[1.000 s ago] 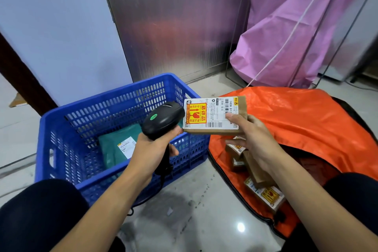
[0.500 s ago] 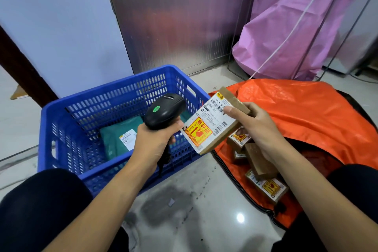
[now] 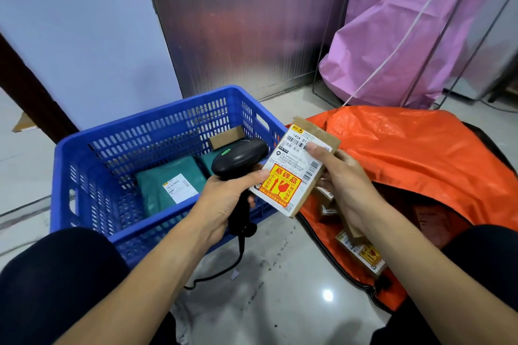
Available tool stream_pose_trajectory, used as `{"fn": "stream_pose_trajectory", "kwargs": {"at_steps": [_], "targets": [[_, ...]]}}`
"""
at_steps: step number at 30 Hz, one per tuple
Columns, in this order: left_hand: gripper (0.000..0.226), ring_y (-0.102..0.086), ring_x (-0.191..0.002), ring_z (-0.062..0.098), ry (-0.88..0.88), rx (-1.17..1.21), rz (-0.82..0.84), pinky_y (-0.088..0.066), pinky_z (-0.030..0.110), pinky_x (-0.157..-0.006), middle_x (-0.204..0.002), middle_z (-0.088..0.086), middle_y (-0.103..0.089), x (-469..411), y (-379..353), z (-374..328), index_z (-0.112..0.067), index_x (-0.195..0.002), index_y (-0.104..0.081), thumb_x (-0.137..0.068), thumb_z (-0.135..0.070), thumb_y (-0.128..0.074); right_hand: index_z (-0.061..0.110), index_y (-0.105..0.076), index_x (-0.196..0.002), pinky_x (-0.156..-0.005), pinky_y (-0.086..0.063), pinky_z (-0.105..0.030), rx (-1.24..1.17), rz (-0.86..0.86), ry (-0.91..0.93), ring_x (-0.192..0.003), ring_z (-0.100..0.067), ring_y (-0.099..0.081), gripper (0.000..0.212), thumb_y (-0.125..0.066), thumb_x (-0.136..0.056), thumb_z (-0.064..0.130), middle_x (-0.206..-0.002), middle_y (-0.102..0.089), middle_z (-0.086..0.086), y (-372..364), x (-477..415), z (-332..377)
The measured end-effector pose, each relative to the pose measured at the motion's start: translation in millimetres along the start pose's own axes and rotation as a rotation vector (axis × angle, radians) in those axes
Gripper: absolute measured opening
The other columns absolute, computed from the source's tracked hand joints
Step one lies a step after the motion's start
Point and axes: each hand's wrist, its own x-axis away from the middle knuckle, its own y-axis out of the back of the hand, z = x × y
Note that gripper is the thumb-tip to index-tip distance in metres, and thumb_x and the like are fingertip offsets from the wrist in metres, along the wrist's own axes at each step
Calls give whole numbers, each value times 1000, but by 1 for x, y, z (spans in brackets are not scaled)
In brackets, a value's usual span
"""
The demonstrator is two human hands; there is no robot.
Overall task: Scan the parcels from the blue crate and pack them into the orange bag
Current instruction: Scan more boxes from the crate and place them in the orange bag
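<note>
Left hand (image 3: pixel 224 202), scanner (image 3: pixel 238 155); right hand (image 3: pixel 349 187), parcel (image 3: pixel 291 176)

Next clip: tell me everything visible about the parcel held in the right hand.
The parcel is a flat brown cardboard box, its face covered by a white barcoded label and a yellow-and-red fragile sticker. It is tilted, label toward the camera, in the air between the blue crate and the orange bag. The right hand grips it, thumb on the label.

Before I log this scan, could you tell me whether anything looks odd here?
The right hand grips the brown parcel with its thumb over part of the label's top barcode, which could hinder the scan.
</note>
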Motion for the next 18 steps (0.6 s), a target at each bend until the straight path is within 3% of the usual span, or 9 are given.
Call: {"fn": "stream_pose_trajectory", "kwargs": {"at_steps": [3, 8, 13, 18], "targets": [[26, -50, -55, 14, -17, 72, -28, -47, 24, -53, -87, 10, -77, -1, -3, 3, -5, -107, -77, -84, -17, -83, 15, -63, -131, -93, -58, -42, -134, 96, -83, -105, -25, -75, 44, -73, -90, 28, -114, -78, -6, -17, 9, -9], [27, -52, -55, 14, -33, 66, -51, -48, 26, -55, -85, 9, -75, -2, -2, 2, -8, -106, -78, -83, -21, -84, 20, -64, -130, -95, -58, -45, -128, 171, -86, -105, -24, -75, 48, -75, -85, 31, -115, -77, -5, -26, 12, -13], [26, -49, -52, 16, -63, 119, -114, -46, 31, -58, -82, 10, -73, -3, 0, -1, -5, -105, -74, -86, -22, -81, 19, -65, -126, -78, -62, -23, 63, 28, 80, -96, -14, -77, 43, -80, -86, 17, -113, -78, 1, -10, 1, -1], [12, -44, -50, 18, -125, 104, -42, -41, 32, -57, -72, 10, -61, 0, 0, -4, -7, -92, -70, -89, -17, -76, 20, -64, -126, -89, -61, -43, 187, -53, 135, -97, -18, -77, 47, -83, -84, 19, -112, -78, 2, 15, -11, 6]]}}
